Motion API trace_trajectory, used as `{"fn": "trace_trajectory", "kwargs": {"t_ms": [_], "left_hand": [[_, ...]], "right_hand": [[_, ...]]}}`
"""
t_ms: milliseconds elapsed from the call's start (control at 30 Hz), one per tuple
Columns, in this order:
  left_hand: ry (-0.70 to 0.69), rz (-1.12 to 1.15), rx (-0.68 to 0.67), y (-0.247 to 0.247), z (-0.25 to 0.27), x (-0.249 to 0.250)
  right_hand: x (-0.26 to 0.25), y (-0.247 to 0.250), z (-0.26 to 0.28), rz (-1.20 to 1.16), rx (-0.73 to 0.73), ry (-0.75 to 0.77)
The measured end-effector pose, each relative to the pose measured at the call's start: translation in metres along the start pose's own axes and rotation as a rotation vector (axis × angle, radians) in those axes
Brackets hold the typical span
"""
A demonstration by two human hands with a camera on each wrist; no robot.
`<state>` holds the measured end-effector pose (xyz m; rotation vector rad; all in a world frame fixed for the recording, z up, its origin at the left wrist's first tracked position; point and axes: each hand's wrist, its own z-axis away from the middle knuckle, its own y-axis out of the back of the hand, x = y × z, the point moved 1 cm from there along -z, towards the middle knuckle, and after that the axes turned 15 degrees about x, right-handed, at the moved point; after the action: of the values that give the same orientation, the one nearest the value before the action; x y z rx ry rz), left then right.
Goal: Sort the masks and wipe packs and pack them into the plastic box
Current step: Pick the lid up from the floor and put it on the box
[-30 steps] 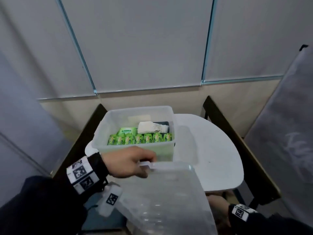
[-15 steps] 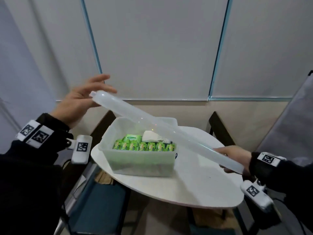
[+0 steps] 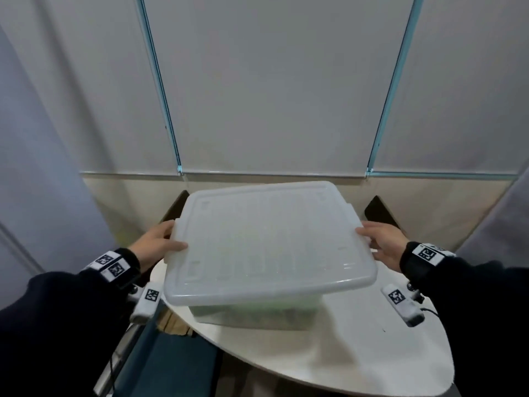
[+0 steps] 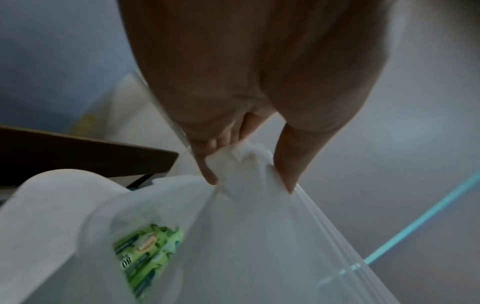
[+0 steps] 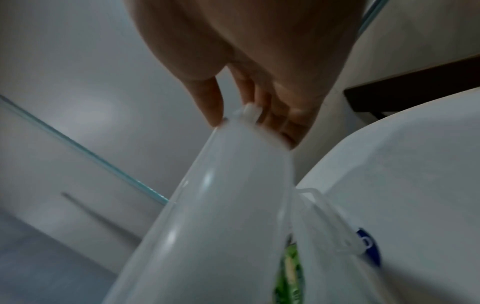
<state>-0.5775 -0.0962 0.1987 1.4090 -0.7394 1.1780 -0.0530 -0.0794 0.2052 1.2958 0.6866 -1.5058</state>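
Note:
A translucent lid [image 3: 266, 242] hovers flat just above the clear plastic box [image 3: 254, 313] on the white table [image 3: 357, 353]. My left hand [image 3: 160, 243] grips the lid's left edge tab, thumb on top; the left wrist view shows my fingers [image 4: 205, 164] pinching that tab. My right hand [image 3: 380, 240] grips the right edge, with fingers [image 5: 262, 111] curled round the lid's rim [image 5: 246, 112] in the right wrist view. Green wipe packs [image 4: 150, 257] show through the box wall, also as green wipe packs [image 5: 289, 271]. The masks are hidden under the lid.
Dark wooden chair backs [image 3: 380, 210] stand behind the table at both sides, close to a panelled wall [image 3: 272, 96]. A blue seat [image 3: 171, 368] lies below the table's left edge. A grey curtain [image 3: 37, 156] hangs at left.
The lid was tilted steeply, high at my left hand; it has swung down level over the box. Both hands have come to its side edges, and the contents are now covered from above.

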Motion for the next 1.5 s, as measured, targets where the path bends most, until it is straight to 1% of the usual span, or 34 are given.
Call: {"fn": "trace_trajectory", "kwargs": {"t_ms": [67, 167, 300, 367, 433, 500, 567, 600, 667, 733, 767, 833, 933, 1000, 1067, 1133, 1167, 1233, 1333, 1367, 1433, 1467, 1500], "left_hand": [[0.012, -0.059, 0.043, 0.007, -0.040, -0.016], [0.017, -0.124, 0.013, 0.006, -0.087, -0.034], [0.053, -0.182, -0.069, -0.003, -0.113, -0.055], [0.062, -0.169, -0.066, -0.007, -0.115, -0.056], [0.106, -0.079, -0.027, -0.013, -0.113, -0.056], [0.218, 0.003, 0.016, -0.013, -0.113, -0.062], [0.334, 0.027, -0.016, -0.010, -0.115, -0.073], [0.366, 0.012, -0.038, -0.007, -0.119, -0.081], [0.360, -0.036, -0.069, -0.007, -0.124, -0.085], [0.316, -0.067, -0.053, -0.009, -0.128, -0.083], [0.322, -0.052, -0.039, -0.011, -0.129, -0.082], [0.384, -0.003, -0.034, -0.012, -0.127, -0.085], [0.522, 0.067, -0.079, -0.010, -0.122, -0.100], [0.559, 0.083, -0.086, -0.009, -0.118, -0.104], [0.508, 0.032, -0.066, -0.006, -0.121, -0.100], [0.383, -0.053, -0.047, -0.007, -0.128, -0.091], [0.323, -0.115, -0.032, -0.009, -0.129, -0.086], [0.247, -0.242, 0.000, -0.013, -0.132, -0.081], [0.171, -0.349, -0.027, -0.015, -0.135, -0.077], [0.120, -0.440, -0.031, -0.015, -0.136, -0.075], [-0.008, -0.691, -0.002, -0.016, -0.142, -0.073], [-0.048, -0.763, 0.017, -0.016, -0.144, -0.073], [-0.066, -0.784, 0.019, -0.017, -0.145, -0.072]], "right_hand": [[0.015, -0.021, -0.015, 0.147, -0.008, -0.021], [0.038, -0.047, -0.031, 0.303, 0.006, -0.080], [0.064, -0.065, -0.046, 0.315, 0.074, -0.165], [0.068, -0.071, -0.052, 0.288, 0.081, -0.184], [0.069, -0.074, -0.054, 0.239, 0.054, -0.208], [0.074, -0.075, -0.054, 0.204, -0.005, -0.241], [0.077, -0.076, -0.051, 0.169, -0.079, -0.290], [0.078, -0.076, -0.051, 0.148, -0.105, -0.319], [0.078, -0.075, -0.053, 0.132, -0.137, -0.349], [0.077, -0.071, -0.059, 0.152, -0.161, -0.362], [0.077, -0.069, -0.061, 0.155, -0.177, -0.370], [0.080, -0.068, -0.064, 0.151, -0.203, -0.400], [0.094, -0.070, -0.065, 0.112, -0.229, -0.498], [0.098, -0.068, -0.069, 0.139, -0.218, -0.478], [0.094, -0.067, -0.074, 0.222, -0.173, -0.354], [0.081, -0.074, -0.079, 0.348, -0.122, -0.181], [0.076, -0.080, -0.080, 0.384, -0.118, -0.136], [0.072, -0.087, -0.083, 0.444, -0.132, -0.081], [0.081, -0.088, -0.090, 0.570, -0.128, -0.044], [0.078, -0.091, -0.088, 0.685, -0.122, 0.016], [0.067, -0.097, -0.081, 0.952, -0.083, 0.156], [0.064, -0.097, -0.081, 0.994, -0.066, 0.194], [0.062, -0.096, -0.080, 0.975, -0.070, 0.196]]}}
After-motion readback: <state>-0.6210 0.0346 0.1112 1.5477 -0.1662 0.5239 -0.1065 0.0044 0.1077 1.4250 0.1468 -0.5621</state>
